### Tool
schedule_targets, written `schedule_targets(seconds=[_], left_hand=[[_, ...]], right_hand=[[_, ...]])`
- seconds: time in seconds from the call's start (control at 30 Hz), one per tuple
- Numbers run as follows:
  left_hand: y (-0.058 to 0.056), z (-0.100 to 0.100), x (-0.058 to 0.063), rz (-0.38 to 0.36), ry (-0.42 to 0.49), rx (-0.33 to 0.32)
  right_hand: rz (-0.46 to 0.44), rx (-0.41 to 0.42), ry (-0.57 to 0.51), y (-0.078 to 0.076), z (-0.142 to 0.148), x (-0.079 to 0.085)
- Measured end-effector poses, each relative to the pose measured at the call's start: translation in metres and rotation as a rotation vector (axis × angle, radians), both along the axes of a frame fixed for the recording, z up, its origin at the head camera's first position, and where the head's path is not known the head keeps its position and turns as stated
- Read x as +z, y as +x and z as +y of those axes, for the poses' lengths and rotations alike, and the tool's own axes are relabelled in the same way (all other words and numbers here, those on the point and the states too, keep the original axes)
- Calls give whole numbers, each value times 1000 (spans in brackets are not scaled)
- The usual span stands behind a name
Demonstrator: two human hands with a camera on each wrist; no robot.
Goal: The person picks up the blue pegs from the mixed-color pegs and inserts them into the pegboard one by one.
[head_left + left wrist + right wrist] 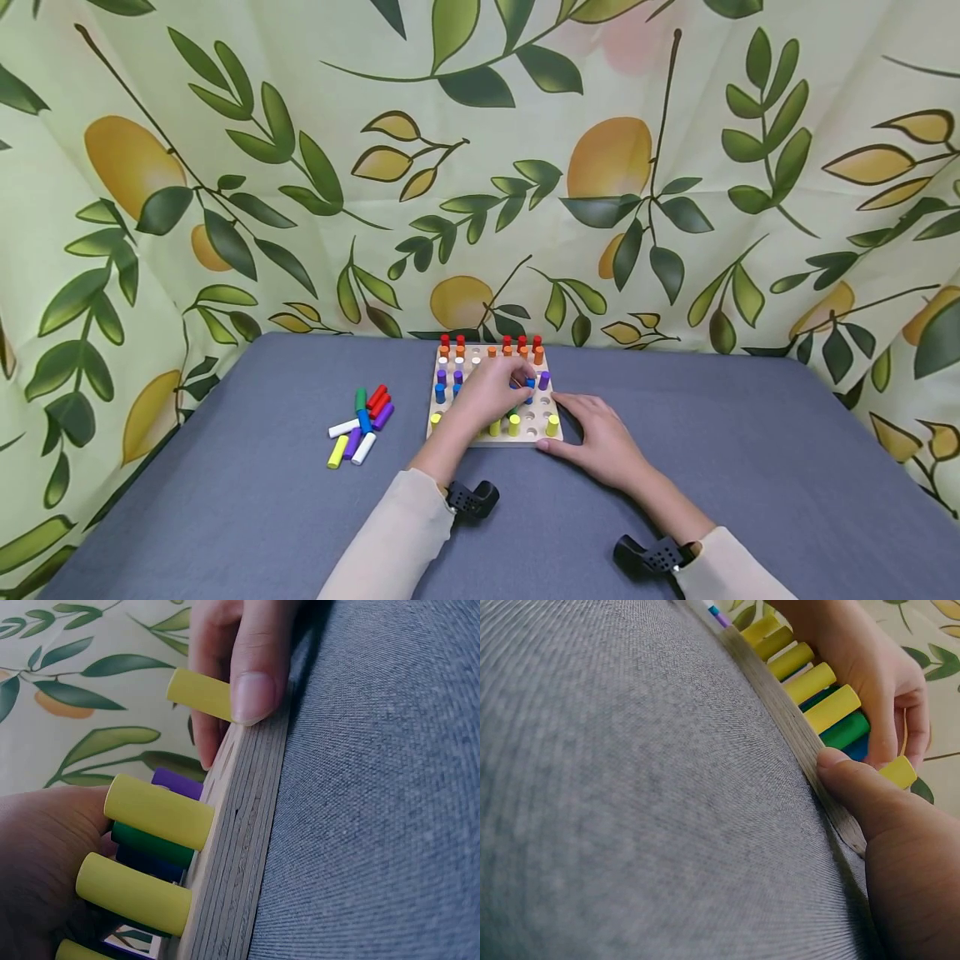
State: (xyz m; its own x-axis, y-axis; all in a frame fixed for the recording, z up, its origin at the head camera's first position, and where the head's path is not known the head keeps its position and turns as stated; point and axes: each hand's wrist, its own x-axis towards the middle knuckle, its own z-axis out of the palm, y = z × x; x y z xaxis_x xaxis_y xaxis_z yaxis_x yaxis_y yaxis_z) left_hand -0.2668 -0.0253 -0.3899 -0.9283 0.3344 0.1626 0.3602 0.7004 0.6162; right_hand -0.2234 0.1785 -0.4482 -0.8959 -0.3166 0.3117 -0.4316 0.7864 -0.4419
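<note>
A wooden pegboard (pixel 486 443) carries rows of coloured pegs: red at the back, then orange, white, purple, blue, green and yellow. Over its right half my left hand (pixel 497 390) reaches down with bent fingers, right by the blue pegs (pixel 529 392); I cannot tell whether a peg is between its fingertips. My right hand (pixel 603 442) holds the board's near right corner, thumb on the front edge and fingers along the right side. A yellow peg (pixel 199 694) stands beside the right thumb. Near the left fingers, a green peg (pixel 845 731) stands behind the yellow row.
Left of the board lies a loose pile of pegs, including a green peg (pixel 362 398), a white peg (pixel 363 449) and a yellow peg (pixel 337 452). A grey cloth (pixel 225 500) covers the table. Behind it hangs a leaf-patterned curtain (pixel 480 242).
</note>
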Motion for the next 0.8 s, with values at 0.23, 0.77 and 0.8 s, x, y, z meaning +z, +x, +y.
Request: schedule_targets(seconds=[0.23, 0.77, 0.8], left_hand=[[0, 1, -3, 6, -5, 13], [7, 2, -1, 27, -121, 40], [7, 2, -1, 30, -128, 41]], right_hand=[[-5, -4, 3, 1, 0, 1], [2, -1, 6, 1, 0, 1], [6, -1, 7, 1, 0, 1]])
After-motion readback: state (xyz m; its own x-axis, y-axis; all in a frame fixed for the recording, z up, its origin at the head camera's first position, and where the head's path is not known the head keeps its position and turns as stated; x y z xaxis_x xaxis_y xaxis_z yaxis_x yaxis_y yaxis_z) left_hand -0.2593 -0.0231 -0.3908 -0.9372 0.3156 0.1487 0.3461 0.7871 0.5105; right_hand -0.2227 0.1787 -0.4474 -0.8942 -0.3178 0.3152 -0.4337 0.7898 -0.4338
